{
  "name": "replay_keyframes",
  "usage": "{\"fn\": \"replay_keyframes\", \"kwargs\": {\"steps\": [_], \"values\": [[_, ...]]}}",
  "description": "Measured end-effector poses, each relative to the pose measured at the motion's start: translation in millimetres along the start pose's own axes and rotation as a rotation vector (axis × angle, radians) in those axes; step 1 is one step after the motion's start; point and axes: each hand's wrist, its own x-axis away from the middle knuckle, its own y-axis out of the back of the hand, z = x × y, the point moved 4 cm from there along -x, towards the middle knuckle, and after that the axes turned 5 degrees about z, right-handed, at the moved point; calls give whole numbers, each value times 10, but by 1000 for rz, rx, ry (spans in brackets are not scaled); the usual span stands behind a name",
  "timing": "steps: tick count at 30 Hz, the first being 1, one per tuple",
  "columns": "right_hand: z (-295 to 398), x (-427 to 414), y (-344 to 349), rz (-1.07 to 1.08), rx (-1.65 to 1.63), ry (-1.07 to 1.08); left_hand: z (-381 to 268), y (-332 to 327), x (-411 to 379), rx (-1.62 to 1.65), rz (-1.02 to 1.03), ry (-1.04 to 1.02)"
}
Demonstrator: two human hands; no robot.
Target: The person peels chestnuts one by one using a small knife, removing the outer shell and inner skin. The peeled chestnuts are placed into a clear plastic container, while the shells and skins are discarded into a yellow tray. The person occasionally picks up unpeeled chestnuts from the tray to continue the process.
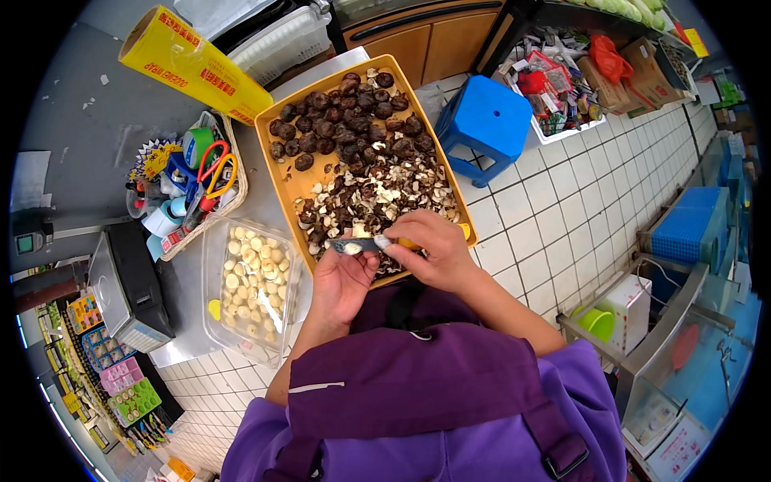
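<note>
My right hand (437,250) grips a knife by its yellow handle (409,243). Its dark blade (343,245) lies across the fingers of my left hand (343,280). Pinched in those fingers is a pale, peeled-looking water chestnut (360,231), partly hidden by the blade. Something white covers a fingertip of my right hand. Both hands are over the near end of a yellow plastic tray (280,187). Dark unpeeled water chestnuts (346,120) fill its far end, and brown and white peelings (385,193) are heaped nearer me. Left of the tray, a clear plastic container (215,283) holds peeled water chestnuts (253,271).
A wicker basket (241,175) with scissors (220,172) and tape stands left of the tray. Behind it leans a yellow wrap roll (193,63); a black scale (135,289) is further left. On the tiled floor to the right are a blue stool (491,117) and a white crate (569,132).
</note>
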Motion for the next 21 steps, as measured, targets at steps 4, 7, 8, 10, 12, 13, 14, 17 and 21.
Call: {"fn": "replay_keyframes", "kwargs": {"steps": [4, 7, 8, 10, 12, 13, 14, 17, 21], "values": [[-156, 85, 9, -3, -52, -55, -8, 20, -21, -55, 5, 47], [-85, 34, 0, 5, -101, -48, 34, 5, -23, -29, 22, 82], [-65, 21, 6, 15, -95, -47, 46, 3, -24, -13, 37, 94], [-159, 14, 38, 35, -60, -43, 18, -3, -25, -31, 61, 92], [-379, 117, 61, 142, -107, -227, 2, -11, -21, -55, 47, 81], [-437, 136, 56, 196, -130, -318, -2, -22, -14, -70, 20, 71], [-458, 138, 47, 177, -272, -392, -4, -28, -12, -85, -6, 61], [-324, 86, 54, 75, -251, -365, -9, -51, -35, -116, -26, 33], [-33, -29, 32, 37, -49, -39, 13, -19, -31, -106, 2, 60]]}}
